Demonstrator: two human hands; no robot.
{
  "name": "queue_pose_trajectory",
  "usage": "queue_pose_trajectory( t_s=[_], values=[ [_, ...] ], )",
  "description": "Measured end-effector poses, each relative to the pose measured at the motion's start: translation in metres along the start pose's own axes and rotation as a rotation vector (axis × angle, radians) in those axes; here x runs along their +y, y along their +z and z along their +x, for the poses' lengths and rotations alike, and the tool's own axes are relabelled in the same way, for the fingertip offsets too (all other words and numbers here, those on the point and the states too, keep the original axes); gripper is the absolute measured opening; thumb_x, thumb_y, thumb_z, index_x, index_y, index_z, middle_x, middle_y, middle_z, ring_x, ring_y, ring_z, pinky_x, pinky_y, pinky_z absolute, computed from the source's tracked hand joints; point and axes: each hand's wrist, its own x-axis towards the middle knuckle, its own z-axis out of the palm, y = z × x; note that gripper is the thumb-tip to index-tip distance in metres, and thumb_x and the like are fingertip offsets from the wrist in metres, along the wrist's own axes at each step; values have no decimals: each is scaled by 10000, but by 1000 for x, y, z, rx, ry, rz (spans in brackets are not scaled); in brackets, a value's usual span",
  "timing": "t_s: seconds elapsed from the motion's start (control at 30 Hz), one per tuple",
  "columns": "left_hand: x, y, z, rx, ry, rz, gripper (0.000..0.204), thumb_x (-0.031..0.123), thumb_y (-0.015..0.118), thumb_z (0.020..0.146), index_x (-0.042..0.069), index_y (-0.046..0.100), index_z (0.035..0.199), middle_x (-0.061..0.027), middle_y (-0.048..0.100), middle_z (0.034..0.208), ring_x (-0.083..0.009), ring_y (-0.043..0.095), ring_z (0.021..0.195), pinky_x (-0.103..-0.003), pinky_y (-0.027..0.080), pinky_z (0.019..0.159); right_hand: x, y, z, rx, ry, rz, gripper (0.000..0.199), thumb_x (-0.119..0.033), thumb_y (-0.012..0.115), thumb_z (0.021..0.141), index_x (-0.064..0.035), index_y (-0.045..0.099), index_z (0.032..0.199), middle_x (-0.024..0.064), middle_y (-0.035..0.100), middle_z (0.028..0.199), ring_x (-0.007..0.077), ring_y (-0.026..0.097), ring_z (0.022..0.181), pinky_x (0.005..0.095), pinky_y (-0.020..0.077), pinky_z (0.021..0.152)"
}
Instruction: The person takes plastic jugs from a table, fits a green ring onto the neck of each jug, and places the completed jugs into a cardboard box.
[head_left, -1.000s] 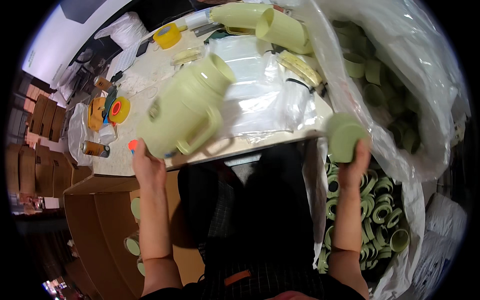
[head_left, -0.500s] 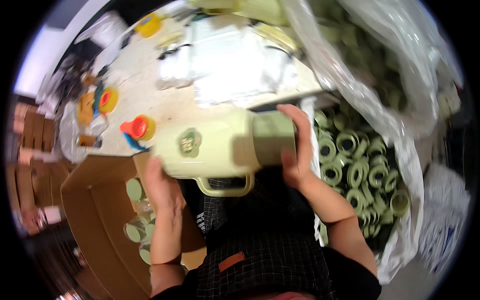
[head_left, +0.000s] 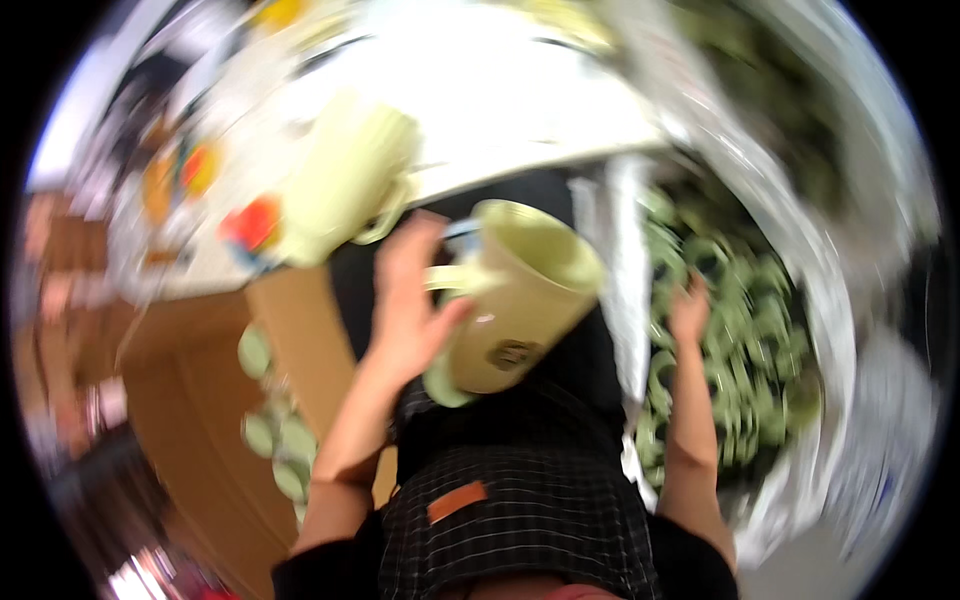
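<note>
My left hand [head_left: 405,295] grips a pale green jug [head_left: 520,320] by its handle, with the thumb on one side and the fingers on the other. The jug hangs tilted above my lap, its wide mouth facing up and right, a dark round mark on its side. A second pale green jug [head_left: 345,180] with a handle lies at the table's near edge, blurred. On the right, my right hand [head_left: 688,310] reaches among many green ring-shaped plastic parts [head_left: 735,350] in a white-lined container. Its fingers are blurred and partly hidden.
An open cardboard box [head_left: 195,400] holding green-capped items stands at the lower left. Orange-and-yellow tape rolls [head_left: 255,222] sit on the pale table [head_left: 240,130]. A clear plastic bag [head_left: 720,120] of green parts bulges at the upper right.
Both hands held one jug level between them. Now my left hand has an open-mouthed jug by the handle, another lies on the table, and my right hand has moved right into the green parts.
</note>
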Motion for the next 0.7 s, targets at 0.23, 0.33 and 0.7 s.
queue_pose_trajectory(
  t_s=[0.23,0.33,0.7],
  values=[
    [-12,27,-23,-144,-236,-346,410,157,606,929,32,529,1312,-177,647,1175,-354,628,1085,-415,505,900,147,29,-1,-230,160,-717,600,-375,837,716,16,667,1138,235,688,1129,370,663,1054,424,511,911],
    [-14,25,-34,-174,-272,-450,387,188,572,969,27,513,1316,-188,663,1135,-357,661,1025,-413,520,864,130,0,8,-349,45,-303,481,-206,750,869,16,595,1266,185,683,1136,292,658,998,408,504,908],
    [-12,9,-50,-99,-267,-578,373,286,527,1013,36,548,1289,-172,696,1049,-312,695,962,-362,526,849,-82,11,-40,-89,-300,569,399,-255,502,1048,15,506,1342,128,587,1155,251,551,998,368,425,941]
  ],
)
